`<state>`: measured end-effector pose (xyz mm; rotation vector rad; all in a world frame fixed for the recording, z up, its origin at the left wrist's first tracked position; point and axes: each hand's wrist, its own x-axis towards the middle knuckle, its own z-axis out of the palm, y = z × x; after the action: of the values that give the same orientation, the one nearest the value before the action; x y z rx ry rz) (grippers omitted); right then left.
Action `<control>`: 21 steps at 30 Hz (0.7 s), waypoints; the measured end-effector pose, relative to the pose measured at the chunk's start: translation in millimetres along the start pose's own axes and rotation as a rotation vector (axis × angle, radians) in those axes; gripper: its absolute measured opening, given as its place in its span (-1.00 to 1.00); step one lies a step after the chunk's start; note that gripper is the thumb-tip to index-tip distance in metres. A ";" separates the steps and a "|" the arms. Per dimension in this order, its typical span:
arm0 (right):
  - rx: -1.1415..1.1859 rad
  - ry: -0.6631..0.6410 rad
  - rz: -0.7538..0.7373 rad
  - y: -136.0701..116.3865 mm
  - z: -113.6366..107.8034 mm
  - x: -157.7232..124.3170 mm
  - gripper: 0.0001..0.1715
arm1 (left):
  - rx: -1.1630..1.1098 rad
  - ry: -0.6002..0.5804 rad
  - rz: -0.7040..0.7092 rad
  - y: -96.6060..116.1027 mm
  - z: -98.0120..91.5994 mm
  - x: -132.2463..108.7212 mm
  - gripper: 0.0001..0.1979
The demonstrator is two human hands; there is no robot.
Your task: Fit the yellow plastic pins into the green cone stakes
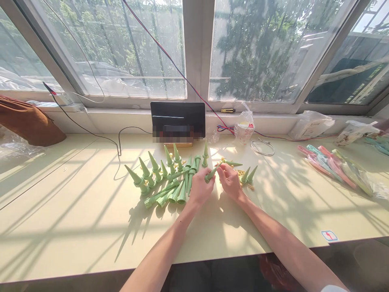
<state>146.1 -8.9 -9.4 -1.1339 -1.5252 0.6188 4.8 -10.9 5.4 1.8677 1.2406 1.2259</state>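
My left hand (201,187) is closed around a green plastic cone-shaped spike (210,175), its point tilted up to the right. Close by the spike's tip, my right hand (231,183) has its fingers pinched together; what they hold, if anything, is too small to make out. To the left, several green spikes (146,170) stand point up, and a fan of loose green cones (164,194) lies in front of them. Another upright spike (205,156) rises just behind my left hand. Right of my right hand are two small cones (251,174) and scattered small yellowish pieces (250,187).
A dark-screened tablet (178,117) leans at the window side. Behind the work stand a plastic-wrapped cup (244,129) and a coiled cable (262,148). Pastel straps in plastic (337,166) lie at right, a brown bag (28,119) at left. A box cutter (227,110) rests on the sill.
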 end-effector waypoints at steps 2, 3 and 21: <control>-0.009 0.014 -0.015 -0.6 0.9 -0.3 -0.60 | 0.023 -0.004 0.024 -1.8 1.9 -0.7 -0.91; -0.012 0.020 -0.015 -0.9 1.2 -0.4 -0.60 | 0.030 -0.006 0.030 -2.7 2.8 -1.0 -0.91; -0.295 0.428 -0.214 -14.9 -9.7 3.1 -0.74 | -0.048 0.047 -0.054 1.2 7.5 -5.4 -0.66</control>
<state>150.4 -14.0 7.4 -1.2090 -1.3625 -0.0027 11.3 -16.2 1.3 1.7689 1.2677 1.2660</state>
